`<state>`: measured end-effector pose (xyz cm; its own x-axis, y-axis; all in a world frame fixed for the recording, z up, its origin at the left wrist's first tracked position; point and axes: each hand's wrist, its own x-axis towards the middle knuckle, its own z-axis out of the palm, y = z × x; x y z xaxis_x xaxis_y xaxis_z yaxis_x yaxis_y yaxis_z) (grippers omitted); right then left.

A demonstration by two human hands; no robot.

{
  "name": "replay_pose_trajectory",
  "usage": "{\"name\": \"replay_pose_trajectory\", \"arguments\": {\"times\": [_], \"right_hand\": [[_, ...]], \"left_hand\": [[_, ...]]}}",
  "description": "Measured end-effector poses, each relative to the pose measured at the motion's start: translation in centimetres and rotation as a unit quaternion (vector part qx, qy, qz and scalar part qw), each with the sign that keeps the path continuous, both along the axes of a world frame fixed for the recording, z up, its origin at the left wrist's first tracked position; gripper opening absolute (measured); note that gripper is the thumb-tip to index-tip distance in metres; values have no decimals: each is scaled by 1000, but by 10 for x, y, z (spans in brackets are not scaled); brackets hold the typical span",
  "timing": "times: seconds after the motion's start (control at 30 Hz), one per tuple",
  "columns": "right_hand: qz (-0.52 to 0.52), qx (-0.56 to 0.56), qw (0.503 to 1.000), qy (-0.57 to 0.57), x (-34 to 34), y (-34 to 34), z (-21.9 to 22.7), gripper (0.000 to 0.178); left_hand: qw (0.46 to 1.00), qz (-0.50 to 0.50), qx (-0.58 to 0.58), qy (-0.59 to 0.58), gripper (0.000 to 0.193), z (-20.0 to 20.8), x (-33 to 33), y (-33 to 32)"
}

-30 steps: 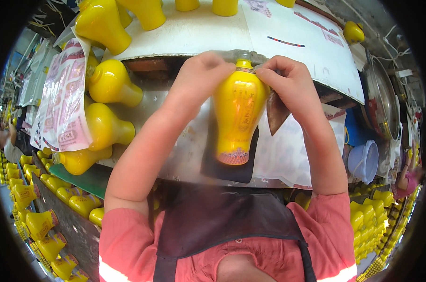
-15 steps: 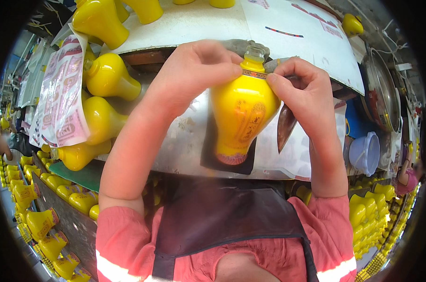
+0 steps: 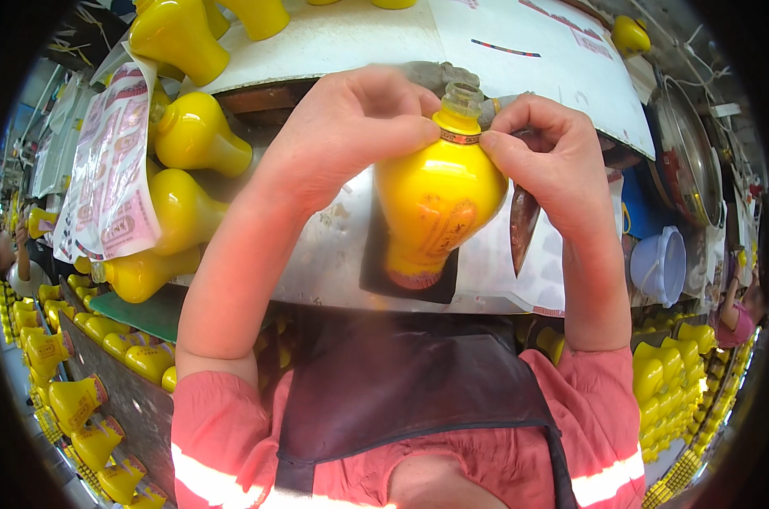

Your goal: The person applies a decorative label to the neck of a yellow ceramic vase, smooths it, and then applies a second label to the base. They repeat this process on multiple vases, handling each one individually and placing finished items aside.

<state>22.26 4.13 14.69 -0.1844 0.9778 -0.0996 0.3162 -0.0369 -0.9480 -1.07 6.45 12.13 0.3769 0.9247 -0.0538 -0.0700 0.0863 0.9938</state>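
Yellow gourd-shaped bottle (image 3: 435, 199) is held upright above the white worktable (image 3: 334, 254), close to the chest. Left hand (image 3: 351, 127) and right hand (image 3: 541, 148) are pinched on its neck band (image 3: 459, 136), apparently so the band can be pressed flat. More yellow bottles (image 3: 194, 131) lie at left.

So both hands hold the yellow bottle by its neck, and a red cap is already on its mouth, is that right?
Not quite. In the head view both hands, left hand and right hand, do pinch the yellow bottle at its neck, but no cap is on it: the mouth is open, clear glass.
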Motion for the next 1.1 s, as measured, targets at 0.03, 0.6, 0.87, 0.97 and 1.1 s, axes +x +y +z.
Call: {"name": "replay_pose_trajectory", "arguments": {"times": [0.03,0.6,0.87,0.97,1.1], "right_hand": [[8,6,1000,7,0,0,0,12],[60,-45,996,41,11,16,7,44],[80,-59,995,-13,2,3,10,41],[91,-53,994,-2,7,8,0,40],[109,-39,993,24,9,6,-2,40]], "left_hand": [[1000,0,3,0,15,0,0,-1],[1000,-13,8,-14,13,1,-3,-7],[1000,-5,8,-18,16,2,-3,-11],[1000,-8,6,-22,18,2,-1,-13],[1000,-3,10,5,20,4,-5,-14]]}}
